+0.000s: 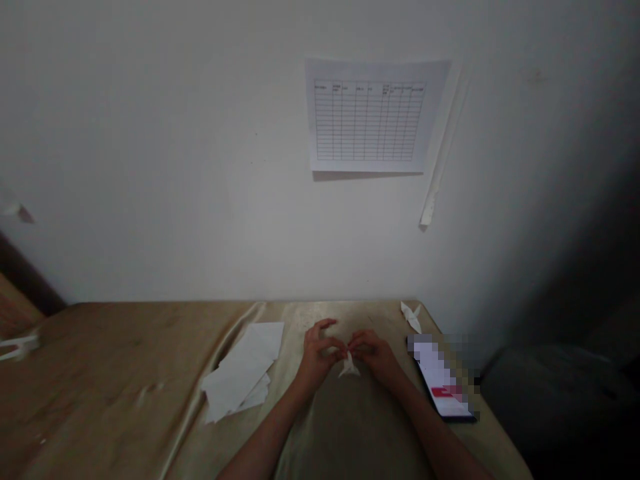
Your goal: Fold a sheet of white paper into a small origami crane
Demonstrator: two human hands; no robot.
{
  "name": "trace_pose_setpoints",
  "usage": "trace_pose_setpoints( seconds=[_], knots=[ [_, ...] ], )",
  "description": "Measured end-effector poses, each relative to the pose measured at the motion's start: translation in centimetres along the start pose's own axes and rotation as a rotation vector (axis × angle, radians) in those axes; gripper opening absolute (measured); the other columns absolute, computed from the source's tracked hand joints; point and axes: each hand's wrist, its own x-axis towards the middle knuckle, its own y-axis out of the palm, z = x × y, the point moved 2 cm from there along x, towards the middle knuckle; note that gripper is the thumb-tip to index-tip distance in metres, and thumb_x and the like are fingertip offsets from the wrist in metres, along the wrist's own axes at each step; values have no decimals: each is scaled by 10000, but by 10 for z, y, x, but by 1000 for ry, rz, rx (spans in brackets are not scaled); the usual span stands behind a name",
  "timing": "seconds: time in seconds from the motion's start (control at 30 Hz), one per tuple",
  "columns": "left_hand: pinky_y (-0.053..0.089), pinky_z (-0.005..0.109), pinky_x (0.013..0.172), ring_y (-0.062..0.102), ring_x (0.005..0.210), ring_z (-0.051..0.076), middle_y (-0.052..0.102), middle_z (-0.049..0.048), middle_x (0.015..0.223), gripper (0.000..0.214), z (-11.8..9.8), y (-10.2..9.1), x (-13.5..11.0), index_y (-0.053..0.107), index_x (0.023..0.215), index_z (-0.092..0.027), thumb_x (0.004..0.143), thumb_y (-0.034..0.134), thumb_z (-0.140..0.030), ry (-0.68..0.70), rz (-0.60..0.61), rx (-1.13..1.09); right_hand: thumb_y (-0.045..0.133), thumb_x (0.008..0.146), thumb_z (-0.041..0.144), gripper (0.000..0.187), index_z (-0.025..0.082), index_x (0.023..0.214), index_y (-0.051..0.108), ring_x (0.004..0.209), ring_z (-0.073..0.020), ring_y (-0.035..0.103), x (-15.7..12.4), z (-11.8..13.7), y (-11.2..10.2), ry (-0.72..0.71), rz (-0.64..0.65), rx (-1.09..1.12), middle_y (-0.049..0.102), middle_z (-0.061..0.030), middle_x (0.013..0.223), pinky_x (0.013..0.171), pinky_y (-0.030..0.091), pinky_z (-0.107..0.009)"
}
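Note:
Both my hands meet over the table near its far edge, pinching one small folded piece of white paper between them. My left hand grips its left side with thumb and fingers, one finger curled up above. My right hand pinches the right side, fingers closed. A pointed flap of the paper hangs down below the fingertips.
A loose stack of white paper sheets lies left of my hands on the tan table cover. A phone with a lit screen rests at the right, a folded paper figure beyond it. A printed table sheet hangs on the wall.

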Motion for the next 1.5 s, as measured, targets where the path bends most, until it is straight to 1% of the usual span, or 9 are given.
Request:
trace_pose_setpoints(
  seconds=[0.23, 0.47, 0.73, 0.87, 1.0, 1.13, 1.27, 1.4, 1.5],
  knots=[
    [398, 511, 1111, 502, 1270, 301, 557, 60, 1370, 73, -2, -1, -1, 795, 729, -276, 682, 850, -267, -23, 24, -62, 678, 866, 381, 129, 257, 856, 711, 1027, -215, 607, -1, 2, 1, -34, 36, -8, 672, -42, 1020, 958, 445, -381],
    [417, 508, 1106, 510, 1254, 297, 565, 77, 1318, 70, -3, 1, -2, 786, 708, -258, 680, 842, -290, -22, 62, -17, 591, 924, 418, 187, 248, 895, 663, 1105, -232, 551, -5, 6, 9, -110, 74, -92, 620, -57, 1075, 1006, 428, -399],
    [447, 497, 1077, 543, 1224, 281, 578, 61, 1319, 112, -6, -1, 0, 802, 778, -289, 688, 840, -236, -47, 2, 65, 530, 957, 321, 131, 253, 921, 635, 1124, -240, 515, -7, 8, 5, -109, -49, -322, 592, -69, 1114, 1028, 410, -435],
    [407, 553, 1083, 536, 1244, 309, 596, 43, 1352, 148, -4, 2, 0, 805, 765, -311, 648, 880, -259, -45, 7, 160, 507, 955, 216, 133, 251, 943, 635, 1128, -248, 516, -7, 10, 5, -169, -112, -504, 598, -76, 1113, 1122, 294, -531],
    [368, 591, 1089, 528, 1265, 330, 598, 48, 1387, 150, -3, 5, -1, 802, 739, -300, 627, 900, -282, -20, 21, 221, 519, 927, 141, 167, 255, 968, 635, 1156, -241, 527, -9, 12, 10, -202, -81, -569, 600, -70, 1125, 1182, 188, -584],
    [415, 565, 1047, 567, 1210, 319, 573, 52, 1421, 130, -3, 4, -1, 806, 749, -296, 653, 884, -256, -28, -2, 219, 556, 929, 198, 159, 259, 1050, 639, 1192, -256, 520, -10, 10, 12, -179, -112, -488, 598, -85, 1174, 1141, 315, -544],
    [443, 544, 1034, 587, 1186, 304, 577, 44, 1413, 122, -4, 0, 1, 806, 762, -303, 673, 872, -253, -45, -31, 183, 634, 900, 319, 320, 277, 1216, 610, 1203, -266, 527, -7, 4, 7, -84, -182, -329, 606, -89, 1226, 1066, 428, -482],
    [453, 542, 1037, 588, 1186, 298, 586, 43, 1399, 135, -3, 0, 1, 804, 765, -301, 671, 870, -229, -64, -32, 167, 673, 866, 354, 151, 277, 991, 705, 1118, -262, 574, -3, 3, 3, -44, -132, -228, 665, -62, 1096, 1022, 448, -467],
    [453, 544, 1036, 590, 1178, 299, 591, 39, 1390, 133, -2, 2, 0, 805, 763, -301, 668, 874, -239, -59, -34, 169, 675, 849, 362, 116, 261, 895, 712, 1062, -253, 595, -2, 5, 3, -29, -119, -176, 687, -55, 1025, 992, 450, -441]
  ],
)
